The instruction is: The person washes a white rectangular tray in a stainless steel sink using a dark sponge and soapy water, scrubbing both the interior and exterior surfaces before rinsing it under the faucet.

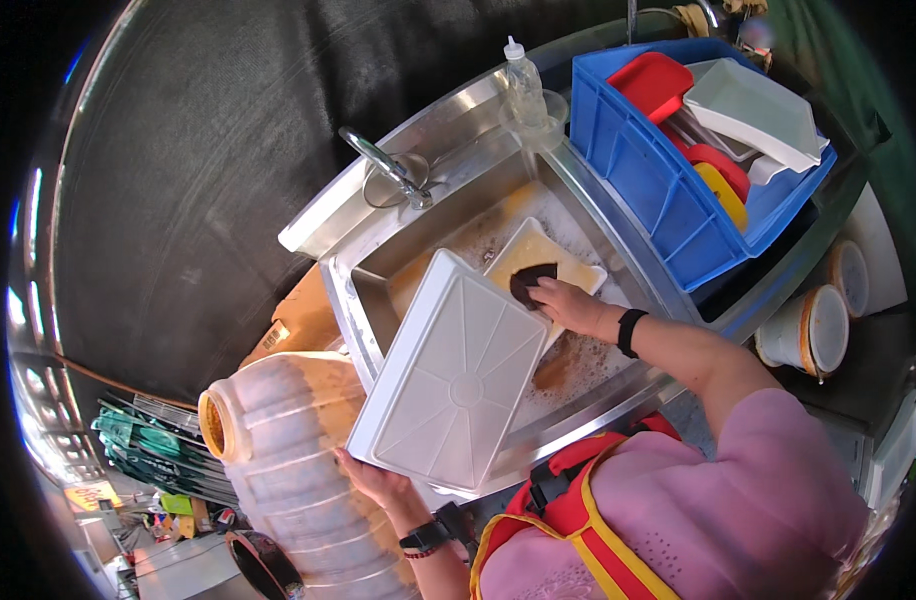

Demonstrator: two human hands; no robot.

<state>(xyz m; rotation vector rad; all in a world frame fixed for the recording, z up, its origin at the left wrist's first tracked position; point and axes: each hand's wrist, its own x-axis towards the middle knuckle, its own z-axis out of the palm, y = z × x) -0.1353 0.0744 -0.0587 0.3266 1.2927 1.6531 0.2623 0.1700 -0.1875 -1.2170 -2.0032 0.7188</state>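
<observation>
My left hand grips the near edge of a large white rectangular tray, tilted with its ribbed underside up over the steel sink. My right hand presses a dark scrubbing pad onto a smaller white tray that lies in brown soapy water in the basin. A black band sits on each wrist.
A blue crate right of the sink holds red, yellow and white trays. A clear squeeze bottle and a tap stand at the sink's back. A big translucent water jug lies at left. White buckets sit at right.
</observation>
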